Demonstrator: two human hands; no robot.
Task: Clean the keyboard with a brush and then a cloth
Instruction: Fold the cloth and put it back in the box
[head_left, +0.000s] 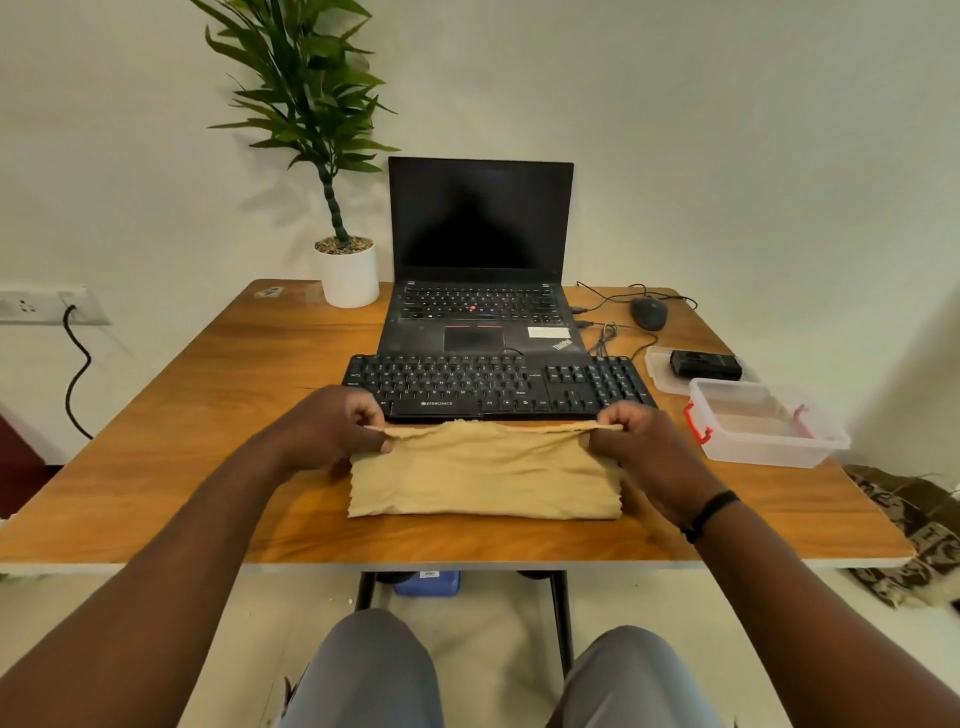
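Observation:
A tan cloth (483, 478) lies folded on the wooden table (208, 415), just in front of a black keyboard (493, 384). My left hand (332, 426) pinches the cloth's upper left corner. My right hand (639, 441) pinches the upper right corner. The top edge is pulled taut between the two hands and lifted a little off the table, close to the keyboard's front edge. No brush can be made out with certainty.
An open black laptop (480, 260) stands behind the keyboard, with a potted plant (345, 270) to its left and a mouse (649, 312) to its right. A clear plastic box (763, 426) and its lid holding a black object (704, 364) sit at the right.

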